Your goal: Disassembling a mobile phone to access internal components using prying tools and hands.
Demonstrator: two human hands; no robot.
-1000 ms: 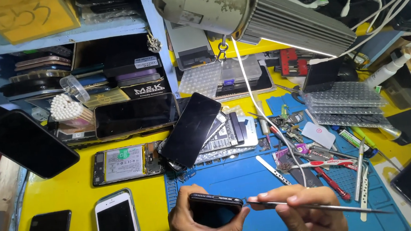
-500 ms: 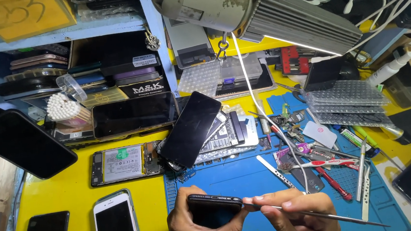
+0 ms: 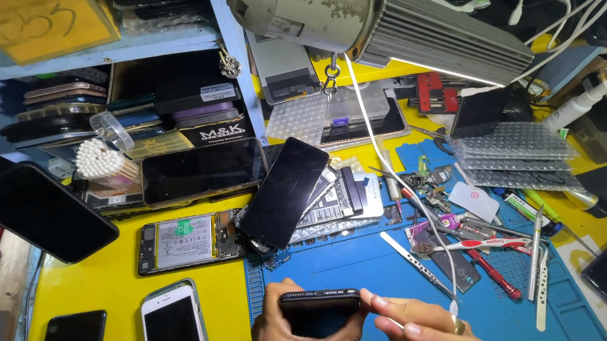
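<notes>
While I hold it low over the blue mat [image 3: 367, 266]:
left hand [image 3: 286, 335]: curled round dark phone [image 3: 320, 306], its top edge up, long axis left-right
right hand [image 3: 421, 329]: pinching thin metal tool [image 3: 394, 323], fingertips touching phone's right end
nearer: both on it; tool tip hidden, can't tell contact

black phone [image 3: 320, 306] held edge-up and level in the left hand [image 3: 294, 335], low over blue mat, thin metal tool [image 3: 394, 322] touching its right end
</notes>
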